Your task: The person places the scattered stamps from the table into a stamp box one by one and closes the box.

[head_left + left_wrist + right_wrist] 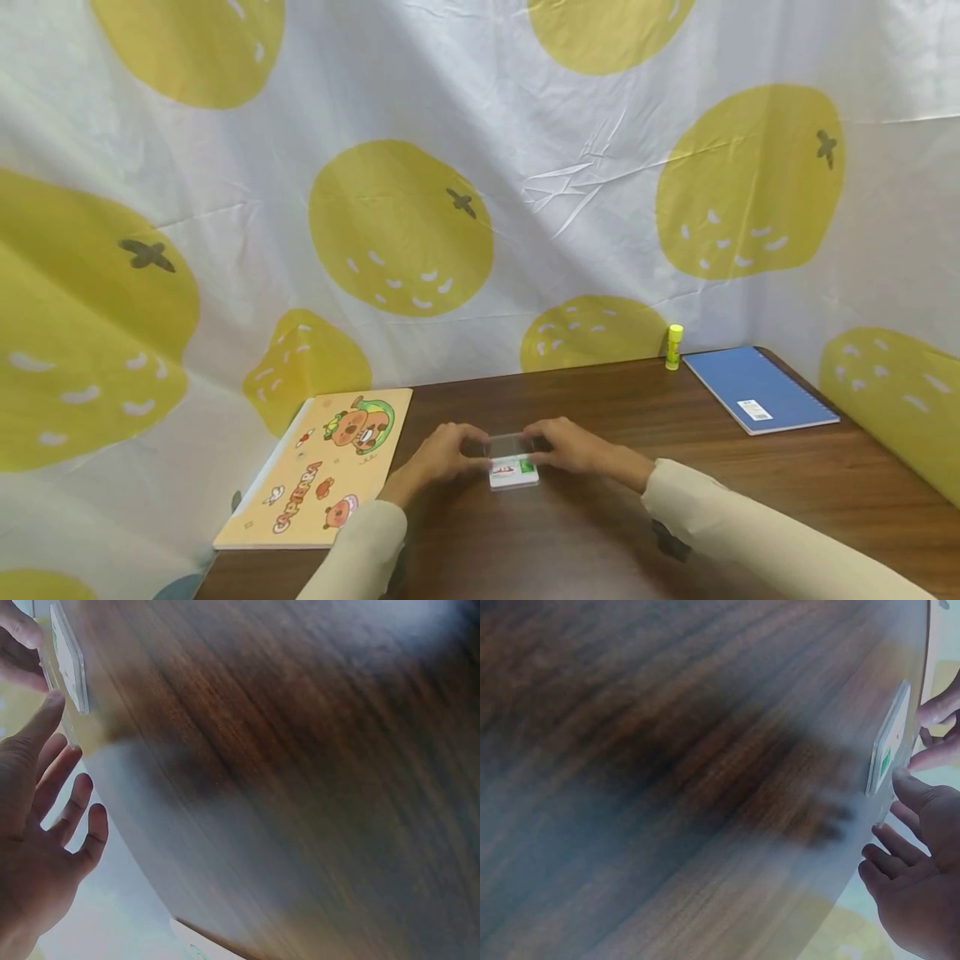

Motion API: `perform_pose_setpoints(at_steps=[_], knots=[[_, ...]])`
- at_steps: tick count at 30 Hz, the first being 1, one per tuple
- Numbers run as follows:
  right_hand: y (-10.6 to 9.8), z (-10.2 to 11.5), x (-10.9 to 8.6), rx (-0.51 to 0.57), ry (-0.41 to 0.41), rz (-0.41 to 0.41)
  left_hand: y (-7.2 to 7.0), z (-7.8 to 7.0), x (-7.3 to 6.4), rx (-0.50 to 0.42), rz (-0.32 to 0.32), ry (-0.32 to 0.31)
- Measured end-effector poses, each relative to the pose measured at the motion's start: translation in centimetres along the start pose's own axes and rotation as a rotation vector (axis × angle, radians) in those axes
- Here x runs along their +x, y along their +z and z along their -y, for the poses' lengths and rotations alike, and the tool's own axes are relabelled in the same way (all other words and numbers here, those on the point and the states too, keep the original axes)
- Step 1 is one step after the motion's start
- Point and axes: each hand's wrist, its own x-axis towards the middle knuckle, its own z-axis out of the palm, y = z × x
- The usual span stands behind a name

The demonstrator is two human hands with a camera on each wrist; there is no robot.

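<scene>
In the head view, a small flat case (513,479) with white contents and red and green print lies on the brown table. A clear plastic lid (510,446) stands at its far side; whether it is attached cannot be told. My left hand (444,454) pinches the lid's left edge between thumb and forefinger, and my right hand (573,446) does the same at the right edge. In the left wrist view, the other fingers of the left hand (45,825) spread loosely. The right wrist view has the case (890,742) just beyond the right thumb.
A capybara-print book (318,475) lies on the left of the table (555,542). At the back right stand a yellow glue stick (673,348) and, beside it, a blue notebook (757,387) lying flat. A fruit-print curtain (525,250) hangs behind the table.
</scene>
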Motion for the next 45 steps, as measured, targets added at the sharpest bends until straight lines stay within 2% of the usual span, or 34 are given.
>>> perform_pose_setpoints(at_steps=[7, 16, 26, 45], knots=[[0.2, 0.0, -0.8, 0.007, 0.005, 0.009, 0.0, -0.4, -0.4, -0.007, 0.016, -0.017], [0.3, 0.6, -1.5, 0.04, 0.024, 0.023, 0.2, -0.5, -0.8, 0.029, 0.022, 0.024], [0.4, 1.0, -1.8, 0.015, 0.012, 0.02, 0.3, -0.9, -1.3, 0.026, 0.039, -0.028], [0.9, 0.7, -2.1, 0.011, 0.002, 0.034, 0.5, -1.1, -1.7, 0.027, 0.038, -0.02]])
